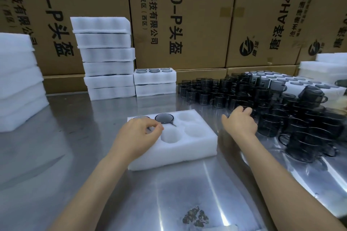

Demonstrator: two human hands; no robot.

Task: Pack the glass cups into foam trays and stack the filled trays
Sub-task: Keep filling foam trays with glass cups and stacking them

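A white foam tray (pixel 197 146) with six round holes lies in the middle of the steel table. Dark glass cups sit in its back-left hole (pixel 141 117) and back-middle hole (pixel 164 118); three other holes show bare foam. My left hand (pixel 139 137) covers the front-left hole, thumb and forefinger pinched on the thin handle of the back-left cup. My right hand (pixel 240 122) reaches into the near edge of a big pile of dark glass cups (pixel 293 118) on the right. Its fingers curl down among the cups and their tips are hidden.
A tall stack of foam trays (pixel 107 58) and a low stack of two filled trays (pixel 155 80) stand at the back. More foam sheets (pixel 18 80) are piled at the left and trays (pixel 319 73) at the far right. Cardboard boxes (pixel 184 15) wall the back.
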